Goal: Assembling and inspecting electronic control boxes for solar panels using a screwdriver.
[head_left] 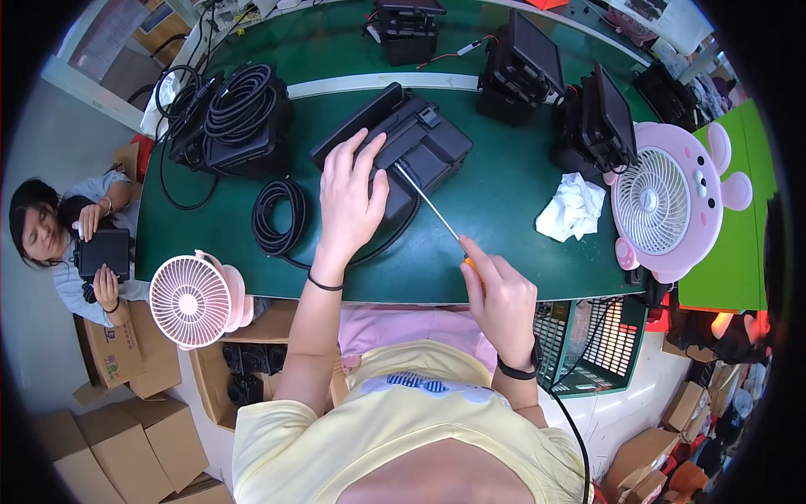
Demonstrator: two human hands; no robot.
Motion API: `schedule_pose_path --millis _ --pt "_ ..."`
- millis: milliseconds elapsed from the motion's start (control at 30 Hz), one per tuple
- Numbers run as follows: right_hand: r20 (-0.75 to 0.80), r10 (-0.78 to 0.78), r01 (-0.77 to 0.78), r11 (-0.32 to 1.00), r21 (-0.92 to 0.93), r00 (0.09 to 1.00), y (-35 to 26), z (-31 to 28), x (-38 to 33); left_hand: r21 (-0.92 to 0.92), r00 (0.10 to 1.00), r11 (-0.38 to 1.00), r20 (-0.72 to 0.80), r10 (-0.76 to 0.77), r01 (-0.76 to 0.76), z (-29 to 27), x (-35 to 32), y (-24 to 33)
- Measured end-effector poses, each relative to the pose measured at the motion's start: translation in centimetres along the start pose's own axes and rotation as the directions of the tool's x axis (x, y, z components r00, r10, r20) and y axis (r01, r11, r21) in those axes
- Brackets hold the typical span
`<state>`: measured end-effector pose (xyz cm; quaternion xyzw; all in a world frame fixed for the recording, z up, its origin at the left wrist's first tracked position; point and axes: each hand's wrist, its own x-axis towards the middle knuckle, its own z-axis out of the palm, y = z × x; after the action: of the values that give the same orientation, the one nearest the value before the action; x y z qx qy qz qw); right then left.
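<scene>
The green table (504,210) spreads in front of me, smooth-topped, with a pale strip running across it. Brown cardboard boxes (134,428) sit stacked on the floor at my lower left, plain and square-cornered. On the right of the table stands a pink animal-shaped fan (663,202) with a white round grille; a smaller pink fan (193,300) is at the table's near left edge. A black boxy plastic device (420,143) lies in the middle of the table, angled, with a black ribbed cable (277,214) coiled just beside it. My left hand (348,197) lies flat on the device, fingers spread, pressing it down. My right hand (504,298) is closed around the orange handle of a screwdriver (428,206), whose thin metal shaft reaches to the device. A crumpled white cloth (573,207) lies near the bigger fan.
</scene>
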<state>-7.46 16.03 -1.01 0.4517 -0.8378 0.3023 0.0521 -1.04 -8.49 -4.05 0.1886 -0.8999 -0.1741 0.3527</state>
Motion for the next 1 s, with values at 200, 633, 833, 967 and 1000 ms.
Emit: schedule_pose_path --millis 200,633,833,967,1000 --pt "-0.037 -0.052 0.047 0.991 -0.125 0.998 -0.5 0.0 -0.1 -0.004 1.000 1.000 0.013 -0.003 0.003 0.0 -0.1 0.0" --pt "0.082 0.040 -0.054 0.983 0.174 0.996 0.2 0.8 -0.2 -0.007 0.999 0.999 -0.029 0.037 -0.037 0.2 0.0 -0.1" --pt "0.119 -0.004 -0.025 0.969 0.246 0.993 1.5 -1.4 -0.5 -0.054 0.992 0.994 -0.082 0.096 -0.100 -0.6 -1.2 0.5" --pt "-0.035 0.116 -0.096 0.927 0.363 0.993 2.4 -4.8 -1.2 -0.052 0.955 0.967 -0.182 0.236 -0.249 -1.1 -4.2 -0.3" --pt "-0.065 0.211 -0.168 0.899 0.404 0.975 3.1 -4.3 -0.8 -0.046 0.949 0.963 -0.188 0.253 -0.266 -1.3 -4.7 -0.3"
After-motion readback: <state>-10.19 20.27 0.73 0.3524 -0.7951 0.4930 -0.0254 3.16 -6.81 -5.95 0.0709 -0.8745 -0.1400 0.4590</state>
